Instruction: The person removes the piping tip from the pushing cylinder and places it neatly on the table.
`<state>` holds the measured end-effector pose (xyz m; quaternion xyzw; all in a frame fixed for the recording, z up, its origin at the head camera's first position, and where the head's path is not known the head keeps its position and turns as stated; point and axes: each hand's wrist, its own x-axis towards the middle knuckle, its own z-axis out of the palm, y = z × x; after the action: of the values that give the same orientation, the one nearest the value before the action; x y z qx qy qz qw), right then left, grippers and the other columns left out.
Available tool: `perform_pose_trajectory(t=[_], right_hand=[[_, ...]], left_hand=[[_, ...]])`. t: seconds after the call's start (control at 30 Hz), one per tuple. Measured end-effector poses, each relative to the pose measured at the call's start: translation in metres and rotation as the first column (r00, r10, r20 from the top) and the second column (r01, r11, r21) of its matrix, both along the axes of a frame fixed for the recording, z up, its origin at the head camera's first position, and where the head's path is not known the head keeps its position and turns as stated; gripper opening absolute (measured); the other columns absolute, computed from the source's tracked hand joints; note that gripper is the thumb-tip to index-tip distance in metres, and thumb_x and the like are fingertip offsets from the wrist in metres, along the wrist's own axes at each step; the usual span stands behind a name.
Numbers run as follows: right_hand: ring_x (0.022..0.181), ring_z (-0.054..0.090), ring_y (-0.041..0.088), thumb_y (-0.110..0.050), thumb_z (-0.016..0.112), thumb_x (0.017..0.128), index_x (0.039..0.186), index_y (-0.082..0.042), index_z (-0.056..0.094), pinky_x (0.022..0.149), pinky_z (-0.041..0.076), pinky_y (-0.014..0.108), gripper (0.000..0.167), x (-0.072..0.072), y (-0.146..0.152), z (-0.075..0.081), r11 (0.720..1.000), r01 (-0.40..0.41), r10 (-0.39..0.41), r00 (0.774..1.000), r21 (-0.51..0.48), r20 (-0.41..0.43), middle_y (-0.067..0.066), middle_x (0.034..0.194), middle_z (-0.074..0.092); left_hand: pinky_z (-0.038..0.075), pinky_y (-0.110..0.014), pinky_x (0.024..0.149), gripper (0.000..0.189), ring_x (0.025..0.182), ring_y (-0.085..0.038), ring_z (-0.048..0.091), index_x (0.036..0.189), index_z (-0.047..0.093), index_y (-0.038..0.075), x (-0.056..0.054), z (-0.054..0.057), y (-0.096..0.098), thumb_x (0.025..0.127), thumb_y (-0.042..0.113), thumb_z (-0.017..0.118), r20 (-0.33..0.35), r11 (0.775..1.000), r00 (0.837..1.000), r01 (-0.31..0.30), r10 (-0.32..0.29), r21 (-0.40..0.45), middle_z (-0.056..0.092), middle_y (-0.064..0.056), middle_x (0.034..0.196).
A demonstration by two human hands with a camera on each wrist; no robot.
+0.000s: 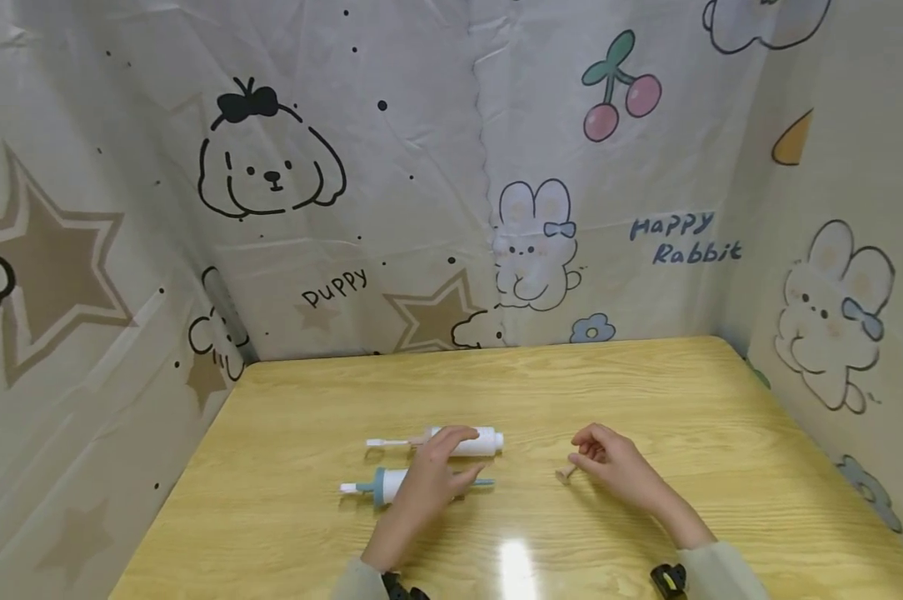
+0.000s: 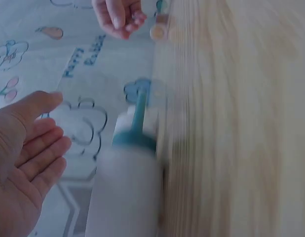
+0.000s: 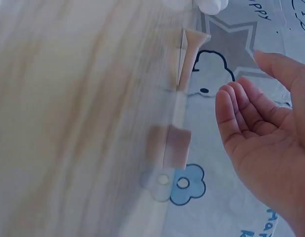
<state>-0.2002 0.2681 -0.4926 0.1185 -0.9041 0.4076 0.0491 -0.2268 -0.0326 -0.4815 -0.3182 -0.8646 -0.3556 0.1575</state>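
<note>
My left hand (image 1: 431, 473) hovers over two white cylinders, its thumb apart from the loosely bent fingers. The far white cylinder (image 1: 485, 442) has a beige end with a thin white-tipped rod on the left. Nearer lies a white cylinder (image 1: 394, 483) with a teal collar and rods, partly hidden by that hand; the left wrist view shows its teal rod (image 2: 139, 111) beyond the palm. My right hand (image 1: 615, 465), fingers loosely bent, is just above a small beige flared piece (image 1: 565, 473). In the right wrist view a pinkish-beige block (image 3: 177, 147) appears near the flared piece (image 3: 192, 52).
The wood-grain table (image 1: 294, 408) has a light reflection at its front middle. Printed cloth walls (image 1: 414, 167) enclose it at the back and both sides. Dark wrist straps (image 1: 669, 579) sit by the sleeves.
</note>
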Motion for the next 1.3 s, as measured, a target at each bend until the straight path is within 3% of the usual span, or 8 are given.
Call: perform_pose_trajectory(t=[0.17, 0.33, 0.5, 0.6, 0.73, 0.8, 0.9, 1.3], right_hand=[[0.082, 0.053, -0.002, -0.018, 0.066, 0.094, 0.108, 0.001, 0.061, 0.071, 0.053, 0.020, 0.025, -0.002, -0.014, 0.001, 0.997, -0.071, 0.071, 0.997, -0.020, -0.024, 0.003, 0.094, 0.063], [0.083, 0.055, -0.001, -0.021, 0.068, 0.093, 0.109, 0.003, 0.061, 0.073, 0.055, 0.022, 0.030, -0.005, -0.035, 0.002, 0.987, -0.157, 0.156, 0.987, -0.022, -0.036, 0.009, 0.096, 0.064], [0.089, 0.059, 0.007, -0.027, 0.068, 0.093, 0.113, 0.003, 0.061, 0.077, 0.056, 0.024, 0.037, -0.008, -0.061, 0.004, 0.971, -0.235, 0.235, 0.972, -0.036, 0.009, 0.014, 0.101, 0.064], [0.093, 0.062, 0.015, -0.029, 0.069, 0.092, 0.115, 0.003, 0.060, 0.081, 0.056, 0.026, 0.041, -0.011, -0.078, 0.004, 0.961, -0.274, 0.275, 0.961, -0.034, 0.028, 0.015, 0.105, 0.064], [0.096, 0.064, 0.026, -0.026, 0.070, 0.091, 0.116, 0.005, 0.059, 0.083, 0.058, 0.029, 0.041, -0.015, -0.098, 0.003, 0.944, -0.329, 0.328, 0.944, -0.003, 0.024, 0.017, 0.106, 0.064], [0.097, 0.064, 0.028, -0.024, 0.071, 0.090, 0.116, 0.005, 0.059, 0.084, 0.058, 0.031, 0.041, -0.016, -0.108, 0.002, 0.938, -0.348, 0.347, 0.937, 0.006, 0.025, 0.017, 0.107, 0.064], [0.096, 0.063, 0.027, -0.024, 0.073, 0.089, 0.115, 0.005, 0.060, 0.083, 0.057, 0.032, 0.042, -0.018, -0.117, 0.001, 0.931, -0.364, 0.363, 0.931, 0.024, 0.033, 0.017, 0.107, 0.065], [0.083, 0.055, 0.008, -0.015, 0.074, 0.086, 0.106, 0.001, 0.063, 0.070, 0.049, 0.020, 0.028, -0.024, -0.137, -0.003, 0.915, -0.397, 0.391, 0.916, 0.068, 0.096, 0.007, 0.098, 0.064]], left_hand=[[0.059, -0.040, 0.088, 0.044, 0.108, -0.025, 0.067, 0.117, 0.066, 0.006, 0.003, 0.000, -0.035, 0.077, 0.013, 0.083, 0.012, 0.999, 0.999, -0.048, 0.047, 0.006, 0.067, -0.008, 0.120], [0.057, -0.041, 0.091, 0.048, 0.111, -0.024, 0.066, 0.119, 0.066, 0.008, 0.003, -0.004, -0.072, 0.075, 0.016, 0.085, 0.010, 0.994, 0.995, -0.103, 0.103, -0.041, 0.068, -0.006, 0.120], [0.056, -0.042, 0.095, 0.055, 0.116, -0.026, 0.064, 0.124, 0.064, 0.010, 0.000, -0.006, -0.107, 0.074, 0.020, 0.086, 0.111, 0.987, 0.983, -0.135, 0.144, -0.089, 0.066, -0.004, 0.124], [0.058, -0.041, 0.089, 0.060, 0.108, -0.026, 0.067, 0.127, 0.062, 0.010, -0.001, -0.007, -0.123, 0.074, 0.024, 0.086, 0.188, 0.983, 0.970, -0.135, 0.156, -0.120, 0.063, -0.006, 0.129], [0.056, -0.046, 0.095, 0.065, 0.114, -0.029, 0.064, 0.132, 0.059, 0.011, -0.004, -0.009, -0.138, 0.075, 0.030, 0.085, 0.296, 0.984, 0.945, -0.101, 0.141, -0.149, 0.060, -0.007, 0.134], [0.052, -0.049, 0.100, 0.067, 0.125, -0.031, 0.057, 0.133, 0.058, 0.012, -0.004, -0.010, -0.144, 0.075, 0.032, 0.085, 0.342, 0.985, 0.931, -0.078, 0.126, -0.151, 0.060, -0.007, 0.135], [0.053, -0.047, 0.099, 0.067, 0.122, -0.031, 0.059, 0.134, 0.057, 0.010, -0.006, -0.013, -0.149, 0.076, 0.030, 0.084, 0.415, 0.991, 0.906, -0.036, 0.087, -0.130, 0.059, -0.008, 0.134], [0.054, -0.042, 0.097, 0.056, 0.115, -0.031, 0.065, 0.131, 0.057, 0.005, -0.010, -0.023, -0.154, 0.083, 0.022, 0.079, 0.530, 0.991, 0.845, 0.119, -0.066, -0.067, 0.067, -0.013, 0.126]])
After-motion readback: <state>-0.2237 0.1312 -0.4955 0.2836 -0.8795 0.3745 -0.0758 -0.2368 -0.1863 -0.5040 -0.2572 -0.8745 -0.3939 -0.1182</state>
